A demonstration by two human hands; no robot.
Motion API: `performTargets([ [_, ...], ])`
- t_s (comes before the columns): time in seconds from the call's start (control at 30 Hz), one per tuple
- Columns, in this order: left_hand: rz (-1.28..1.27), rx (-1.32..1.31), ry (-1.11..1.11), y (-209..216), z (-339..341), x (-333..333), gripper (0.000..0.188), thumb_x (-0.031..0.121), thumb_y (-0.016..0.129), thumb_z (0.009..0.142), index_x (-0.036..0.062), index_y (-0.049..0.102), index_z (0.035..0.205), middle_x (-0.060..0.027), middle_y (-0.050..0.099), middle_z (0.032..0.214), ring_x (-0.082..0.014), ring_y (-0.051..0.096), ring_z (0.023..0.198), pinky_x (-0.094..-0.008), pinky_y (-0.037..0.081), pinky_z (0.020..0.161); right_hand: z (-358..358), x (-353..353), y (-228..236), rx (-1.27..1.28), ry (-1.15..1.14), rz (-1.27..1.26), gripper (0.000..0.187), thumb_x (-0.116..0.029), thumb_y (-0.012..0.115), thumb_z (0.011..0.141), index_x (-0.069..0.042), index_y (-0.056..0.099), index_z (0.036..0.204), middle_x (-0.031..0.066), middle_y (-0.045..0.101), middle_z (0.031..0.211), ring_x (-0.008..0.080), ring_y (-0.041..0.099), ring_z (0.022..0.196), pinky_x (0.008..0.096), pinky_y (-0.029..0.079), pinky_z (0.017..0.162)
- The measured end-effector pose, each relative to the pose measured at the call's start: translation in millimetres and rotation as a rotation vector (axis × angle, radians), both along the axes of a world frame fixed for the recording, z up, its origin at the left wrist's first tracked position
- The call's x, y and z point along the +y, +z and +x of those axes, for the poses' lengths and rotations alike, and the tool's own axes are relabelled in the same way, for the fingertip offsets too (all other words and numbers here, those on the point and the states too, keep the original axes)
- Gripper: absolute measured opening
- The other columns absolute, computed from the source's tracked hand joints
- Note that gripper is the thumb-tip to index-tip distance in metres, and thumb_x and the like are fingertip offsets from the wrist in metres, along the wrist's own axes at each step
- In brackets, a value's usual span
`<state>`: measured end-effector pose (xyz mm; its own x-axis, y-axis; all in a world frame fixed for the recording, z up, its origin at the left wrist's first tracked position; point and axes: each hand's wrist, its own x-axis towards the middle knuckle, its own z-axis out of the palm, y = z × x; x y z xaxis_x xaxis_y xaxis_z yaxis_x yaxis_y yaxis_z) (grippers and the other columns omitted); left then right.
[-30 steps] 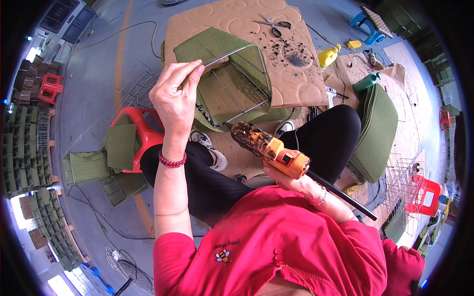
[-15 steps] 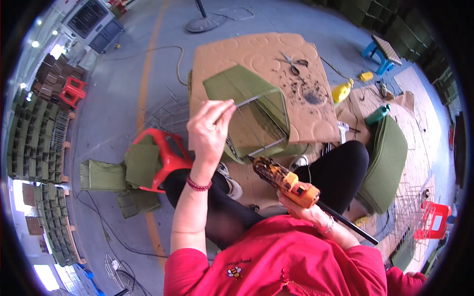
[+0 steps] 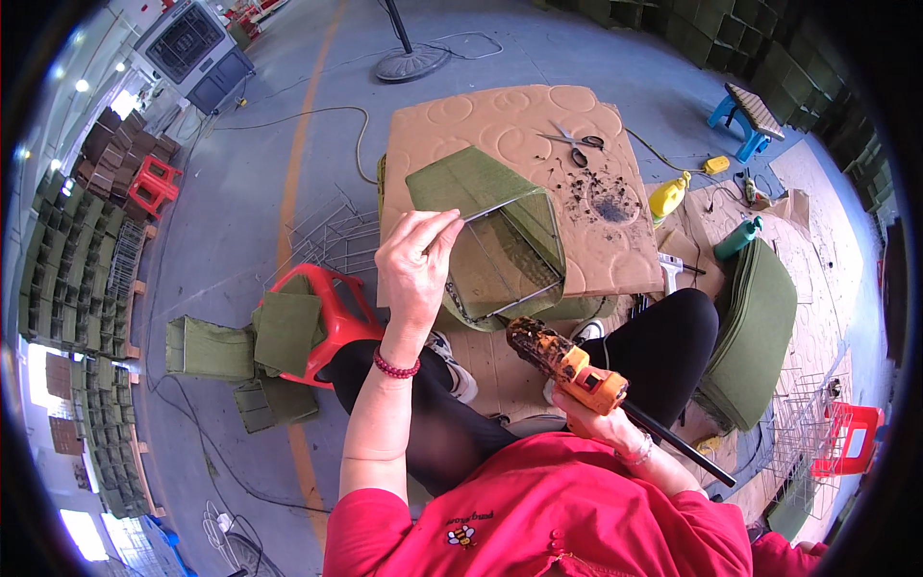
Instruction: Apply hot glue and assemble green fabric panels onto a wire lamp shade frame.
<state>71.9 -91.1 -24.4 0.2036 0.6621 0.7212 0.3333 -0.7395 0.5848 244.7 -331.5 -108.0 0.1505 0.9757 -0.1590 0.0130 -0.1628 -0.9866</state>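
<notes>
Felt box: I see the green felt box (image 3: 471, 178) at the cardboard surface's (image 3: 437, 120) near edge, toward its near left corner, mouth turned to the wearer, its lower rim hanging past that edge.
Wire frame: a thin grey wire frame (image 3: 501, 207) outlines the mouth.
Left hand: the left hand (image 3: 413, 258) has thumb and forefinger pressed together at the frame's upper left corner, pinching the wire; the other fingers curl behind.
Right hand: the right hand (image 3: 604, 423) is wrapped around the orange glue gun (image 3: 588, 383), whose front is caked dark. Most of its fingers are hidden, so I cannot tell whether one presses a trigger.
Black rod: a long black rod (image 3: 678, 444) sticks out of the gun's back; its front end points at the box's lower rim, and I cannot tell if they touch.
Scissors and crumbs: scissors (image 3: 577, 144) lie toward the far right corner, dark crumbs (image 3: 610, 206) along the right edge.
Handling: I judge the box light, its felt soft and grippy, the wire stiff but springy; I would hold it by a wire corner. The gun looks heavier and likely hot in front, so I would keep to its handle.
</notes>
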Motion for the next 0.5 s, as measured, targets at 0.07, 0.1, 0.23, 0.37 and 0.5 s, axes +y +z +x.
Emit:
performTargets([
  [0.07, -0.001, -0.002, 0.005, 0, 0, 0, 0.013, 0.000, 0.077, 0.082, -0.0008, 0.075, 0.095, -0.0086, 0.071, 0.085, -0.0155, 0.066, 0.074, -0.0269, 0.051, 0.067, 0, -1, 4, 0.021, -0.007, -0.082, 0.016, -0.020, 0.077, 0.084, -0.012, 0.063, 0.088, -0.0055, 0.053, 0.062, 0.0056, 0.050, 0.052, 0.0255, 0.037, 0.046],
  [0.1, -0.007, -0.007, 0.004, 1, 1, 0, 0.013, 0.000, 0.077, 0.082, -0.0008, 0.075, 0.095, -0.0087, 0.071, 0.085, -0.0156, 0.066, 0.075, -0.0270, 0.051, 0.067, 0, -1, 5, 0.028, -0.010, -0.067, 0.017, -0.020, 0.076, 0.084, -0.012, 0.062, 0.087, -0.0057, 0.051, 0.061, 0.0054, 0.048, 0.051, 0.0254, 0.036, 0.045],
  [0.23, -0.010, -0.009, 0.000, 1, 2, 1, 0.013, 0.000, 0.077, 0.082, -0.0008, 0.075, 0.095, -0.0089, 0.071, 0.085, -0.0157, 0.066, 0.075, -0.0271, 0.051, 0.068, 1, 0, -5, -0.088, -0.026, 0.115, 0.017, -0.020, 0.076, 0.085, -0.012, 0.062, 0.088, -0.0066, 0.051, 0.062, 0.0052, 0.046, 0.050, 0.0255, 0.034, 0.044],
  [0.37, -0.007, 0.001, -0.001, 0, 2, 0, 0.013, 0.000, 0.077, 0.082, -0.0009, 0.075, 0.095, -0.0091, 0.071, 0.085, -0.0157, 0.066, 0.075, -0.0271, 0.051, 0.068, 0, 0, 12, 0.057, -0.030, -0.065, 0.017, -0.020, 0.076, 0.085, -0.012, 0.062, 0.088, -0.0071, 0.051, 0.063, 0.0056, 0.047, 0.052, 0.0262, 0.036, 0.045],
  [0.5, -0.002, 0.006, -0.001, 2, 2, -3, 0.013, -0.001, 0.077, 0.082, -0.0009, 0.075, 0.095, -0.0089, 0.071, 0.085, -0.0154, 0.066, 0.075, -0.0269, 0.051, 0.067, 2, -2, -4, -0.044, -0.002, 0.080, 0.016, -0.021, 0.075, 0.086, -0.013, 0.062, 0.092, -0.0066, 0.050, 0.064, 0.0055, 0.047, 0.053, 0.0263, 0.035, 0.046],
])
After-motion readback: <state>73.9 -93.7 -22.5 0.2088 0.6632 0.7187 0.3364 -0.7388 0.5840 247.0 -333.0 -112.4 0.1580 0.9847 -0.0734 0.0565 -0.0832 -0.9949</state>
